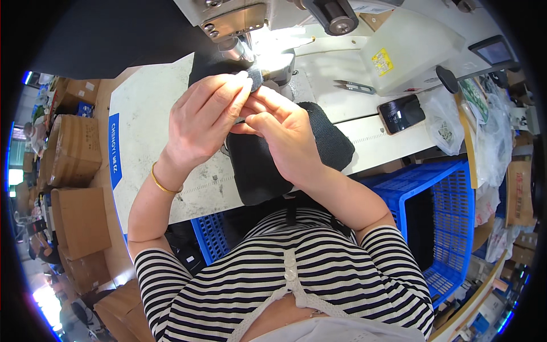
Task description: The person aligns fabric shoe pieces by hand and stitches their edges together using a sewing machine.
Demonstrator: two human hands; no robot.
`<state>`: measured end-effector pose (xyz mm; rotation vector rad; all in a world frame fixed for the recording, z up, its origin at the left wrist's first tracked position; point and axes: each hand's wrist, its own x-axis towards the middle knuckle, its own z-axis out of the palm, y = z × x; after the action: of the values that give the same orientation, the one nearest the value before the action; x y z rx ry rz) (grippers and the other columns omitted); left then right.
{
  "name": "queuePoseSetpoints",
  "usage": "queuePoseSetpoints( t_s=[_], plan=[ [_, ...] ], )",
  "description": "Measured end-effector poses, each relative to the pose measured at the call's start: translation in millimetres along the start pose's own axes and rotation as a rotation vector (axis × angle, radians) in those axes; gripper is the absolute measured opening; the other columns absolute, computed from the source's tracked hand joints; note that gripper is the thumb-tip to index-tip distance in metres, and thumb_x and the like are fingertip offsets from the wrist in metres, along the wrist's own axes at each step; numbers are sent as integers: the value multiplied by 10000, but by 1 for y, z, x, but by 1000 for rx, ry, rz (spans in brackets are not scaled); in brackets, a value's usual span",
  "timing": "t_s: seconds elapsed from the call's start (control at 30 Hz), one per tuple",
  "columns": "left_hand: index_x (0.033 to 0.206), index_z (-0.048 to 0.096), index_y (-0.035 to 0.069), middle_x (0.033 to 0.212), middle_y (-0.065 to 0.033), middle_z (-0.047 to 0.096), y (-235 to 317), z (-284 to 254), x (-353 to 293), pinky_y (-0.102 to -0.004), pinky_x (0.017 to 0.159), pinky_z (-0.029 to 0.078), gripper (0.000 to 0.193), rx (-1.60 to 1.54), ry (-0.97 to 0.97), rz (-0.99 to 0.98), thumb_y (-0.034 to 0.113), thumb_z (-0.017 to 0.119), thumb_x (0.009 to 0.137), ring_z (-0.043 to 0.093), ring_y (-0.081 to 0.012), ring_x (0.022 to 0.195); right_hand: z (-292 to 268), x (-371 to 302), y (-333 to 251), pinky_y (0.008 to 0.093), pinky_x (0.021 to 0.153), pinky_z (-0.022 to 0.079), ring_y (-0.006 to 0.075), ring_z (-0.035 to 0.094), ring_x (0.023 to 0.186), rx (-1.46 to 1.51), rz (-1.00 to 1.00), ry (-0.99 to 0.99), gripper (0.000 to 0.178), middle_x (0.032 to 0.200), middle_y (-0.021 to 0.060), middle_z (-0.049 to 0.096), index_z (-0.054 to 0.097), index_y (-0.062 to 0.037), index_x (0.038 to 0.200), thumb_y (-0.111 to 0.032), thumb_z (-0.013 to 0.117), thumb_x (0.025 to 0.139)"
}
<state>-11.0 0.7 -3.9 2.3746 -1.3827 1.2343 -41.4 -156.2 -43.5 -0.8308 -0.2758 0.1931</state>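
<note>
Both my hands are raised together just in front of the needle area of a white industrial sewing machine (pixel 236 24). My left hand (pixel 196 122) has its fingers pressed together at the edge of a black fabric piece (pixel 332 139), close under the lit presser area. Beside it, my right hand (pixel 288 134) is closed, its thumb and fingers pinching the same piece near the left fingertips. The piece looks padded, with a mesh texture on its right part, and it drapes over the table's front edge. My fingers hide the exact spot being pinched.
Thread snips (pixel 354 86) and a black phone (pixel 401 114) lie on the white sewing table (pixel 148 137) to the right. Beyond them is a clear plastic bag (pixel 444 122). A blue crate (pixel 470 222) stands low at right; cardboard boxes (pixel 80 151) are stacked at left.
</note>
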Motion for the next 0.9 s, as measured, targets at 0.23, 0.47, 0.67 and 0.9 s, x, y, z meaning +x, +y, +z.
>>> queuePoseSetpoints(
  t_s=[0.23,0.47,0.67,0.9],
  plan=[
    [992,680,-50,1008,-117,665,-13,9,2,-341,749,571,386,76,29,31,77,662,629,656,-245,912,3,9,2,303,963,497,152,549,1212,85,2,-16,485,1319,106,559,469,55,1356,98,470,873],
    [951,675,-40,961,-101,653,-6,16,8,-330,718,564,384,144,49,-22,69,659,583,643,-235,863,5,6,5,311,1052,433,184,496,1286,-9,-77,-34,566,1395,125,509,406,55,1427,85,516,873],
    [935,655,-25,909,-88,640,1,19,10,-323,668,552,337,98,40,-175,42,668,604,633,-231,821,6,2,1,311,1070,409,186,473,1311,-30,-59,-38,560,1418,134,491,383,56,1443,61,516,898],
    [950,652,-18,908,-90,633,0,22,9,-329,648,541,338,45,76,-196,0,662,613,627,-247,809,4,0,2,320,1072,409,199,482,1302,-79,-84,-57,539,1412,144,495,382,62,1441,36,513,918]
  ],
)
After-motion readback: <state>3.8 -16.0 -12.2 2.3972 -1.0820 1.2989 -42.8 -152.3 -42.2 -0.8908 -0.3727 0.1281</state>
